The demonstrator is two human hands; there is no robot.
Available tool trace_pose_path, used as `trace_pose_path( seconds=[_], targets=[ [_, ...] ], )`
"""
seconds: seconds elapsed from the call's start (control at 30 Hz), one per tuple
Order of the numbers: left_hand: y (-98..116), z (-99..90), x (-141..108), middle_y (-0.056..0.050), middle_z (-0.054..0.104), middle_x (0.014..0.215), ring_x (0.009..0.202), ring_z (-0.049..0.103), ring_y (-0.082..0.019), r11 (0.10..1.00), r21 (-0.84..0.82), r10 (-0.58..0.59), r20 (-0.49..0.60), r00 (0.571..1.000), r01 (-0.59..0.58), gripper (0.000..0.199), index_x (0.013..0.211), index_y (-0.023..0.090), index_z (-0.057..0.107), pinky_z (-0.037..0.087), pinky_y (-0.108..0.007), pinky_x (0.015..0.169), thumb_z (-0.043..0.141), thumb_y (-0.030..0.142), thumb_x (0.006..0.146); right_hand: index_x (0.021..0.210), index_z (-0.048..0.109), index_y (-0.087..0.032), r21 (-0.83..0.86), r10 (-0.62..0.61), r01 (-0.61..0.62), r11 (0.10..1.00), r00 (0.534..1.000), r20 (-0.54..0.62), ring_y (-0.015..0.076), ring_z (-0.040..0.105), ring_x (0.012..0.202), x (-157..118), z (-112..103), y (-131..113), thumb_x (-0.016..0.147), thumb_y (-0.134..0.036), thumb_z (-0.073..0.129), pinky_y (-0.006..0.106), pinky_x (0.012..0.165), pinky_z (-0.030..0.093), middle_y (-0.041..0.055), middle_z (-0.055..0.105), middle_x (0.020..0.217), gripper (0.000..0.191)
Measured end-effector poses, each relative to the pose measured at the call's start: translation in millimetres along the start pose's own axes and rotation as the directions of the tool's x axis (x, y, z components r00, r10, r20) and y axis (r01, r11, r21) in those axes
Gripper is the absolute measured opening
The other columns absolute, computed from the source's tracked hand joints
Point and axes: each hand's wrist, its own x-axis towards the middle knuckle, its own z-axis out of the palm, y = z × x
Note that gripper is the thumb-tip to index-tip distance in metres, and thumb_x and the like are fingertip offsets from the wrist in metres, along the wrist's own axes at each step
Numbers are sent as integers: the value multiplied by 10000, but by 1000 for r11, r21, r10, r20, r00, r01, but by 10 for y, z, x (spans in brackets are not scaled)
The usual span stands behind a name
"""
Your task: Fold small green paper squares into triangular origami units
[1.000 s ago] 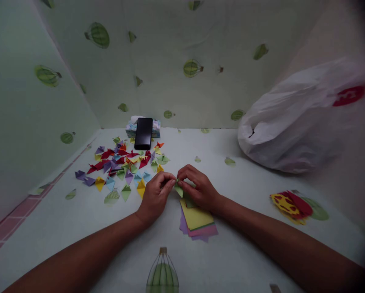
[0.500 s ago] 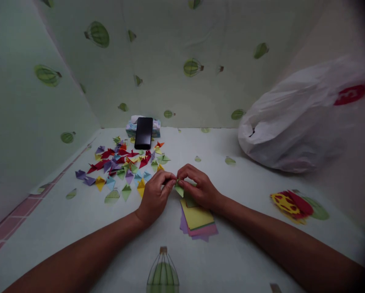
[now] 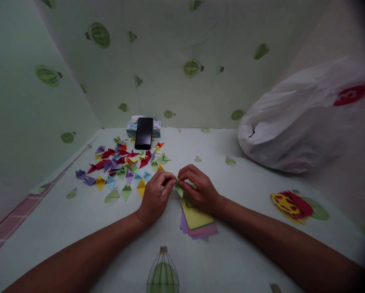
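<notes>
Between my two hands is a small folded piece of green origami paper (image 3: pixel 179 190). My left hand (image 3: pixel 158 195) pinches its left tip between thumb and forefinger. From the other side, my right hand (image 3: pixel 201 189) grips it with closed fingers, which hide part of the folds. Under and just in front of my right hand lies a fanned stack of square paper sheets (image 3: pixel 199 217), yellow on top with green, pink and purple edges showing. To the left of my left hand, many small folded paper pieces (image 3: pixel 118 160) in several colours are spread about.
A black phone (image 3: pixel 144 133) leans on a tissue box (image 3: pixel 130 128) by the back wall. At the right sits a large white plastic bag (image 3: pixel 280 126). Red and yellow cut-out shapes (image 3: pixel 289 204) lie in front of it. Balloon-patterned sheeting covers table and walls.
Almost nothing differs. Both hands keep their pinch on the green paper, with only a slight shift of the fingers.
</notes>
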Motion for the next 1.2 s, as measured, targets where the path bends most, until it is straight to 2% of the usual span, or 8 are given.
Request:
trace_pose_path(
  seconds=[0.17, 0.37, 0.77, 0.87, 1.07, 1.2],
  targets=[
    [-23, 13, -9, -19, 592, 837, 789, 551, -149, 1000, -22, -11, -2, 1000, 11, 82, 885, 178, 596, 418, -261, 729, 540, 183, 944, 874, 545, -181, -66, -47, 47, 997, 999, -9, 197, 549, 873, -6, 4, 5, 941, -138, 511, 350, 765, 477, 95, 589, 904, 86],
    [-12, 3, -6, -17, 585, 827, 768, 541, -145, 1000, -17, 10, 0, 1000, -10, 80, 882, 176, 592, 413, -260, 706, 539, 179, 941, 871, 538, -185, -61, -46, 46, 997, 999, -1, 197, 551, 867, -4, 2, 15, 940, -141, 514, 350, 760, 479, 92, 590, 900, 86],
    [-1, -9, -5, -14, 570, 805, 733, 531, -136, 998, -61, -23, 13, 1000, 23, 80, 860, 169, 581, 423, -258, 685, 536, 184, 925, 871, 543, -179, -76, -50, 50, 996, 999, 6, 203, 553, 869, -8, 10, 16, 936, -135, 510, 353, 762, 478, 98, 592, 908, 86],
    [1, -7, 1, -14, 572, 796, 722, 530, -137, 996, -76, -50, 23, 998, 52, 83, 846, 170, 581, 422, -259, 676, 540, 193, 915, 867, 540, -181, -85, -38, 38, 996, 999, 1, 203, 552, 863, -7, 9, 21, 939, -140, 504, 354, 757, 476, 97, 591, 905, 90],
    [7, -11, 7, -14, 580, 787, 704, 519, -139, 967, -164, -188, 60, 980, 195, 132, 845, 170, 591, 411, -263, 653, 532, 261, 919, 869, 548, -183, -105, -59, 63, 993, 997, 42, 205, 548, 862, -7, 8, 27, 935, -145, 505, 358, 752, 475, 97, 598, 916, 88],
    [-1, 1, 9, -12, 582, 773, 711, 521, -142, 968, -157, -191, 49, 980, 196, 116, 822, 171, 595, 410, -265, 662, 549, 249, 895, 874, 557, -180, -117, -70, 79, 990, 995, 74, 207, 550, 865, -8, 5, 20, 934, -136, 495, 365, 756, 476, 103, 604, 926, 97]
  ],
)
